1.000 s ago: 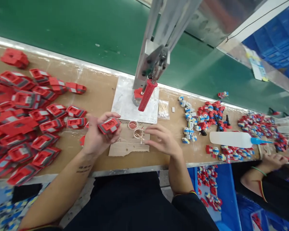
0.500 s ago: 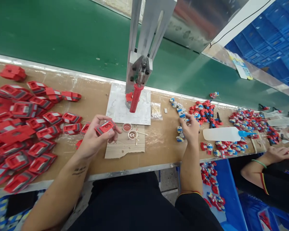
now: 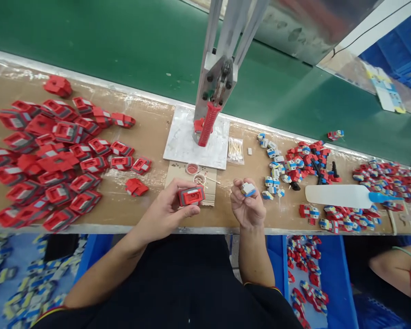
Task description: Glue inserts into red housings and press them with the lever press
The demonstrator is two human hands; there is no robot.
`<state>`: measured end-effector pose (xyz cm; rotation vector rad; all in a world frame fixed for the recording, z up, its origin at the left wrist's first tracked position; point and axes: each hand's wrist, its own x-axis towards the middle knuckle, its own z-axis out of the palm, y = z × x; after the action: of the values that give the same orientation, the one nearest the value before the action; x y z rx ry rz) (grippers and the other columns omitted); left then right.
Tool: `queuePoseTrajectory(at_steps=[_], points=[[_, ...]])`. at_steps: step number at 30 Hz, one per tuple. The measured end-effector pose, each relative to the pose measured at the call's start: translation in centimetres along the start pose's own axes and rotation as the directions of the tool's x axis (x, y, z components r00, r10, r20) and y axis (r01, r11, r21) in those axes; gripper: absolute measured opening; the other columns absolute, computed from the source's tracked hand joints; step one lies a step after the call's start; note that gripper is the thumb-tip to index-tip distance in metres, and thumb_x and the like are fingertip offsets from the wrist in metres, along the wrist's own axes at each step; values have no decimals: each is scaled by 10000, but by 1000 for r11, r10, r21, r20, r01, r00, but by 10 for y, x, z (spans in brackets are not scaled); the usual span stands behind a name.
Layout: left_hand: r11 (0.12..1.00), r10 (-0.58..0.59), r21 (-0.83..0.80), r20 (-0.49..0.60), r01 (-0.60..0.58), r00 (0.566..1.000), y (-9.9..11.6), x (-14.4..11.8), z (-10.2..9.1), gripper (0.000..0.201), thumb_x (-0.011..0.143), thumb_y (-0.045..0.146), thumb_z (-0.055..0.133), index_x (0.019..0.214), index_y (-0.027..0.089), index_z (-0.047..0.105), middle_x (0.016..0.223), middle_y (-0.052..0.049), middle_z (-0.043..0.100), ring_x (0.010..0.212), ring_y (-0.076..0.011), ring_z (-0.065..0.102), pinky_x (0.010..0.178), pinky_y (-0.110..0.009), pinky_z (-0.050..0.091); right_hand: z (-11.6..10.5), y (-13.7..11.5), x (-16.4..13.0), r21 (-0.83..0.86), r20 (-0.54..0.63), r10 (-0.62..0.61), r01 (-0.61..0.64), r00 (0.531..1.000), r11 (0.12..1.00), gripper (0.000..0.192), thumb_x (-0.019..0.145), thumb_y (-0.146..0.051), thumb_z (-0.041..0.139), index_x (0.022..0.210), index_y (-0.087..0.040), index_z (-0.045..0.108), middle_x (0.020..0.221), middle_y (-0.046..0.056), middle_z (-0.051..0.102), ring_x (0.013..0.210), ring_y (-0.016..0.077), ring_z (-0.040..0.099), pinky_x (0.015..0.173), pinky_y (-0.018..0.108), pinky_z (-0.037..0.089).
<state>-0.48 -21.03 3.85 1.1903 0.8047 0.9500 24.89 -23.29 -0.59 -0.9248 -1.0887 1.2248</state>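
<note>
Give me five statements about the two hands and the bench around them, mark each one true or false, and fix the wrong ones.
1. The left hand holds a red and grey piece, apart from the right hand. True.
2. The right hand is empty. False: it holds a white and blue piece.
3. A packet of cotton swabs lies to the right of the pale plate. True.
4. The bottle with the blue nozzle stands upright. False: it lies on its side.
5. Red and grey pieces like the held one lie in a pile on the left of the bench. True.
</note>
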Motion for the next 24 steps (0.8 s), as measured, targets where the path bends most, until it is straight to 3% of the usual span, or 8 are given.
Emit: queuePoseTrajectory(at_steps=[2,6,11,17,19,22,24], points=[[999,37,29,-42,-35,998,-4,-3,1,389,866,429,863,1141,199,714,907,-60,781,761,-177,749,685,-251,604,-1,3,-2,7,-1,-13,13,1000,1000,443,875,-608,720,1254,-380,696,1143,77,704,651,154,499,553,315,464],[990,114,103,-140,-100,983,-11,-6,4,399,818,405,905,1134,193,786,930,-75,821,795,-195,779,739,-259,634,2,2,-6,-99,9,-47,48,999,994,415,902,-709,674,1146,-374,694,1048,57,666,668,155,560,550,300,486],[995,83,68,-204,-70,975,-17,-6,12,452,775,410,935,1134,179,785,993,-91,837,879,-227,817,802,-283,680,24,-7,-12,-111,-58,-23,16,998,994,347,950,-633,678,1058,-304,696,971,64,702,809,194,682,650,317,563],[999,-28,-36,-175,22,984,-20,-8,13,514,742,399,957,1159,162,772,1083,-117,834,986,-270,827,859,-323,709,43,-9,-17,-69,-87,-17,11,996,998,365,842,-590,842,985,-274,728,961,48,738,841,182,689,653,274,541],[998,-38,-64,-146,29,988,-20,-9,11,561,735,360,962,1219,167,756,1158,-130,825,1054,-290,820,887,-337,711,46,-9,-18,-66,-67,-15,11,998,998,322,885,-539,820,1061,-296,705,971,35,727,806,176,698,680,300,579],[999,31,-36,-118,-35,992,-21,-13,11,581,775,291,931,1308,179,730,1270,-145,795,1122,-290,805,964,-340,690,53,-10,-21,-31,-29,-19,18,999,999,202,982,-435,728,1166,-362,685,1024,7,700,699,139,697,657,315,617],[992,124,34,-122,-121,985,-24,-15,13,599,807,254,904,1369,195,706,1307,-146,780,1132,-272,802,991,-319,673,59,-10,-23,-28,-27,-26,26,999,999,131,1002,-396,706,1127,-362,723,1052,4,694,658,118,696,618,294,614]])
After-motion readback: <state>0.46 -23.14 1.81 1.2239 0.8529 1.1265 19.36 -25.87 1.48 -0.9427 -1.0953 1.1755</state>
